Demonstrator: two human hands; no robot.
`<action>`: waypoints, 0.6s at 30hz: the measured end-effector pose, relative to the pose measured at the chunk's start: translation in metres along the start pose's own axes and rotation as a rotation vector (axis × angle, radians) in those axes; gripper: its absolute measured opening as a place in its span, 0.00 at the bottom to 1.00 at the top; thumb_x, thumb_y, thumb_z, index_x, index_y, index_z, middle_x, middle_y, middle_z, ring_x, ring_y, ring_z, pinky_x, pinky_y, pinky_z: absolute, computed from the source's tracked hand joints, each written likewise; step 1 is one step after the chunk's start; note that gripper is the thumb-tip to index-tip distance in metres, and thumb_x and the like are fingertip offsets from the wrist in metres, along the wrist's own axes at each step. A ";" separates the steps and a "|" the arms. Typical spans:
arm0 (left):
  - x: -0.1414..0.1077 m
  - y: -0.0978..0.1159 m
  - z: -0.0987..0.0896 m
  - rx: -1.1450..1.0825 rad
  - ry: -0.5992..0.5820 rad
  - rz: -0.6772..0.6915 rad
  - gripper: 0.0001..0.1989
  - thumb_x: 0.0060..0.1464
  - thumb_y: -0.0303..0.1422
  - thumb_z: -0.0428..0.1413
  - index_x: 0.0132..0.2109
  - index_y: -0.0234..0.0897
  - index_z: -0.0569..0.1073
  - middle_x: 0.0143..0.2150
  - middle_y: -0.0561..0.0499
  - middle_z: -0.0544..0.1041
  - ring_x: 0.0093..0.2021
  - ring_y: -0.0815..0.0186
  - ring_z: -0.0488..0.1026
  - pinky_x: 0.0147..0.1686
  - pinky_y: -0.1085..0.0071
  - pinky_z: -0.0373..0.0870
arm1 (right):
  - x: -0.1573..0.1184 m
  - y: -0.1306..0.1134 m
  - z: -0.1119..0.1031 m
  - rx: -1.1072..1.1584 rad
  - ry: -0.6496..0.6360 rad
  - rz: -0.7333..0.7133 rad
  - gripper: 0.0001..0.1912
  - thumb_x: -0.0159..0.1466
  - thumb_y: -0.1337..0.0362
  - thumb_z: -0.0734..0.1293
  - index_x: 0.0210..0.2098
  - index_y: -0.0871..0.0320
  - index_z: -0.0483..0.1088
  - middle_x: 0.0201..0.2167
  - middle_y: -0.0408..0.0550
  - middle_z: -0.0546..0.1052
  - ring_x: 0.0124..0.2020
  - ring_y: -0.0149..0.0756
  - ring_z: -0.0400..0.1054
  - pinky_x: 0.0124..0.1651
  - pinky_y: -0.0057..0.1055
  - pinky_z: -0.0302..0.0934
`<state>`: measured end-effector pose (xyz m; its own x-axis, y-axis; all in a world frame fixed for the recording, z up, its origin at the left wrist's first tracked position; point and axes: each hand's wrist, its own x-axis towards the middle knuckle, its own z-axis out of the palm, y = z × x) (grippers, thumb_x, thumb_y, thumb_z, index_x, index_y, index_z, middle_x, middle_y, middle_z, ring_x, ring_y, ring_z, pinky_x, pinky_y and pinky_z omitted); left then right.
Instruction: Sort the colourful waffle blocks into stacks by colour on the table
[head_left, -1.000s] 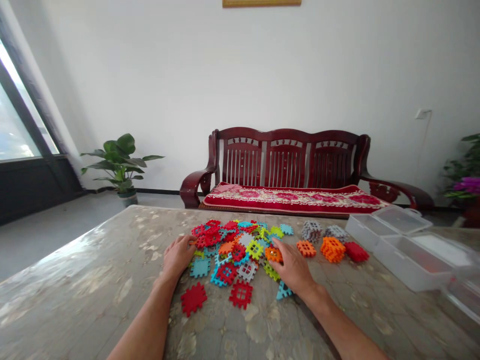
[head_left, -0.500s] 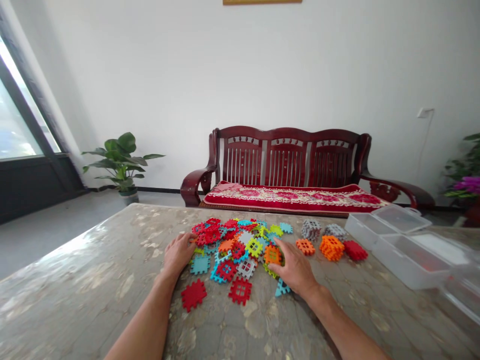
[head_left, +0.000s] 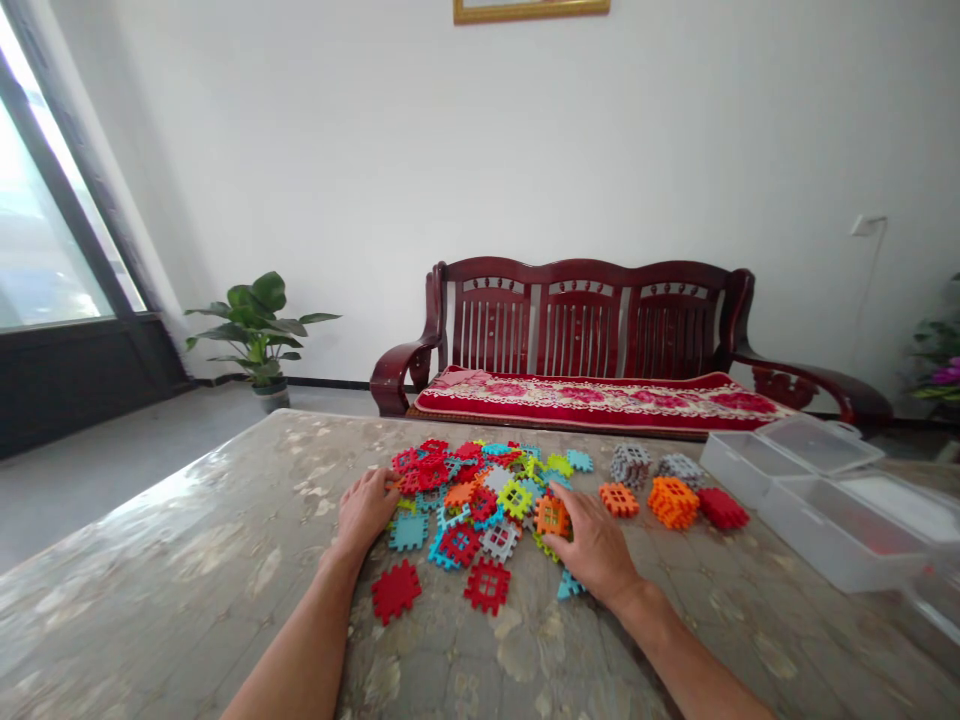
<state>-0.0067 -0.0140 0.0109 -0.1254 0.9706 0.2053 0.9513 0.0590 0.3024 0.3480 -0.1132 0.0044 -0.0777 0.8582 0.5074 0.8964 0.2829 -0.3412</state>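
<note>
A loose heap of notched plastic building tiles (head_left: 497, 480) in red, blue, green, grey and orange lies between my two hands. My right hand (head_left: 596, 540) is closed on an orange window tile (head_left: 552, 516) at the heap's right side, thumb below and fingers above. At the left edge, my left hand (head_left: 367, 510) has its fingertips closed on a bit of an orange tile (head_left: 393, 484), mostly hidden. Nearer to me are a solid red tile (head_left: 396, 591) and a red window tile (head_left: 487, 586). Part of a blue triangular tile (head_left: 570, 584) shows beside my right hand.
Right of the heap stand a grey tile stack (head_left: 630, 465), another grey group (head_left: 681, 468), an orange stack (head_left: 673, 502), a separate orange tile (head_left: 619, 499) and red tiles (head_left: 723, 508). A clear plastic box (head_left: 814, 540) with open lids sits farther right on the table (head_left: 247, 560).
The whole view has shifted slightly, so everything appears a little farther right and lower. The right hand stays at the orange window tile, which looks slightly more tilted. The left hand keeps its place.
</note>
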 end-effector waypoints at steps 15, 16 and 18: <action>-0.001 0.001 -0.002 -0.001 -0.010 -0.012 0.17 0.56 0.34 0.49 0.49 0.44 0.76 0.56 0.46 0.76 0.56 0.55 0.72 0.56 0.59 0.65 | -0.004 -0.010 -0.010 -0.107 0.050 0.012 0.33 0.57 0.59 0.72 0.61 0.54 0.65 0.48 0.53 0.76 0.50 0.49 0.69 0.52 0.44 0.65; -0.001 0.001 -0.002 -0.001 -0.008 -0.010 0.17 0.56 0.34 0.49 0.49 0.44 0.76 0.56 0.46 0.76 0.56 0.55 0.72 0.56 0.59 0.65 | -0.005 -0.012 -0.010 -0.119 0.040 0.012 0.34 0.56 0.58 0.72 0.61 0.54 0.65 0.48 0.53 0.75 0.50 0.50 0.69 0.52 0.44 0.65; -0.001 0.001 -0.002 -0.002 -0.001 -0.008 0.17 0.56 0.34 0.49 0.49 0.44 0.76 0.56 0.46 0.76 0.56 0.55 0.72 0.56 0.59 0.65 | -0.004 -0.013 -0.009 -0.130 0.023 0.006 0.35 0.55 0.58 0.73 0.61 0.53 0.65 0.48 0.53 0.75 0.50 0.50 0.69 0.52 0.44 0.64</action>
<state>-0.0061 -0.0156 0.0130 -0.1324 0.9704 0.2017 0.9498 0.0661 0.3057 0.3404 -0.1247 0.0141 -0.0636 0.8491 0.5245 0.9458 0.2190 -0.2399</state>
